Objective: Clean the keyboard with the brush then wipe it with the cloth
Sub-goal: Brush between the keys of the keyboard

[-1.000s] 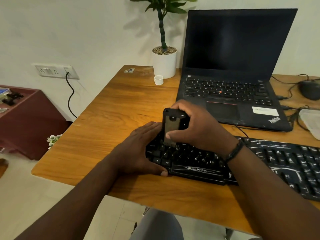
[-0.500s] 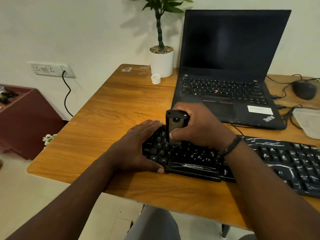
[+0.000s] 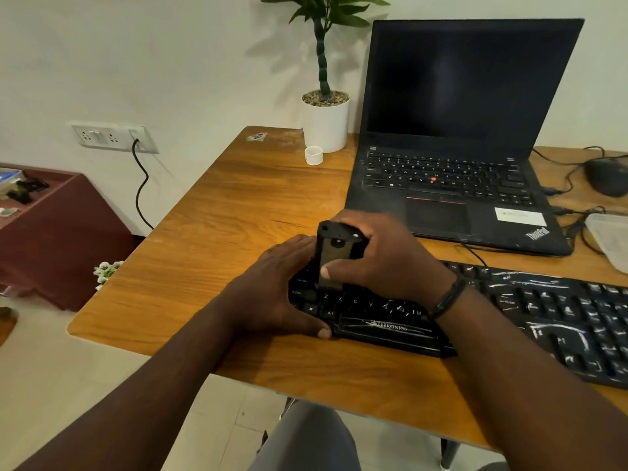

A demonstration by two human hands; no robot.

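Note:
A black keyboard (image 3: pixel 543 311) streaked with white dust lies along the front of the wooden desk (image 3: pixel 221 232). My right hand (image 3: pixel 384 256) grips a black block-shaped brush (image 3: pixel 334 256) upright, its lower end pressed on the keys at the keyboard's left end. My left hand (image 3: pixel 275 287) lies flat over the keyboard's left edge, thumb along the front rim, holding it down. A pale cloth-like thing (image 3: pixel 608 239) lies at the right edge of the view.
An open black laptop (image 3: pixel 455 185) stands just behind the keyboard. A white plant pot (image 3: pixel 326 124) and a small white cap (image 3: pixel 313 155) sit at the back. A mouse (image 3: pixel 606 176) and cables lie at the far right. A maroon cabinet (image 3: pixel 57 239) stands left of the desk.
The brush and my right hand have shifted slightly over the left keys. My left hand has stayed on the keyboard's left end. The view has drifted a little.

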